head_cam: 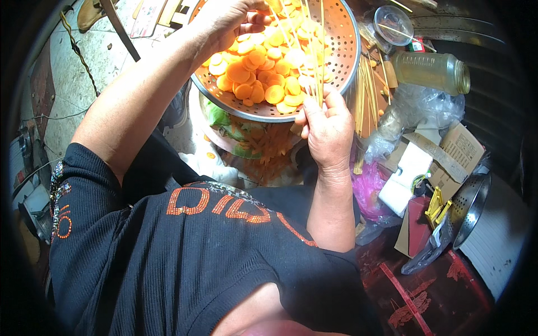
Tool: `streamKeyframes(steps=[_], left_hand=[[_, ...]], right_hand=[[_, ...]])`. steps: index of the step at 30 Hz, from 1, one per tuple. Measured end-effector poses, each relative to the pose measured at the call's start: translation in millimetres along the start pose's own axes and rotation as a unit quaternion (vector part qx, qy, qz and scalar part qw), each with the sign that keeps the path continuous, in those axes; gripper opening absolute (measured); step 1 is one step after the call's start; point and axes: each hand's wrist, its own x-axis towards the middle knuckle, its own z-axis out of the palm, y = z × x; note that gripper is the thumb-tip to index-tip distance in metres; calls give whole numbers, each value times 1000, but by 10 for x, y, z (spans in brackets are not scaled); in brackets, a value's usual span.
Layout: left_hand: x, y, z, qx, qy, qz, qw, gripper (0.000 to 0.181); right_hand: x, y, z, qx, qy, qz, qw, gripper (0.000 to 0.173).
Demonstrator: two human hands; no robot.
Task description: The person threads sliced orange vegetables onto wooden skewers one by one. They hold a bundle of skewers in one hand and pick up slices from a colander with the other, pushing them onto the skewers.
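In front of me a perforated metal colander point(342, 46) holds a heap of sliced carrot rounds point(252, 75). My right hand point(330, 130) is at the colander's near right rim, its thumb and fingers closed on the lower ends of several thin wooden skewers point(313, 52). These skewers fan up and away over the carrots. Over the far left part of the heap is my left hand point(243, 21), fingers curled, the tips beside one skewer. Glare and the frame's top edge hide whether it grips anything. Under the colander lie orange peelings point(267, 147) and green leaves point(218, 115).
Right of the colander lie loose skewers point(366, 96), a clear plastic tub point(393, 25) and a jar point(428, 72) on its side. Nearer are plastic bags point(437, 101), an opened cardboard box point(462, 147) and a steel strainer point(475, 210). A twisted cord point(80, 54) hangs at left.
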Motion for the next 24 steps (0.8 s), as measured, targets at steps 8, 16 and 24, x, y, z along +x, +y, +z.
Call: streamKeyframes(steps=[8, 16, 24], left_hand=[[-1, -18, 12, -12, -7, -9, 1000, 12], [-74, 12, 85, 61, -23, 40, 997, 10], [-380, 121, 401, 91, -10, 127, 988, 15]], right_hand=[[8, 33, 13, 14, -3, -25, 1000, 20], [-10, 32, -21, -20, 11, -15, 1000, 15], [-46, 63, -53, 10, 25, -21, 999, 13]])
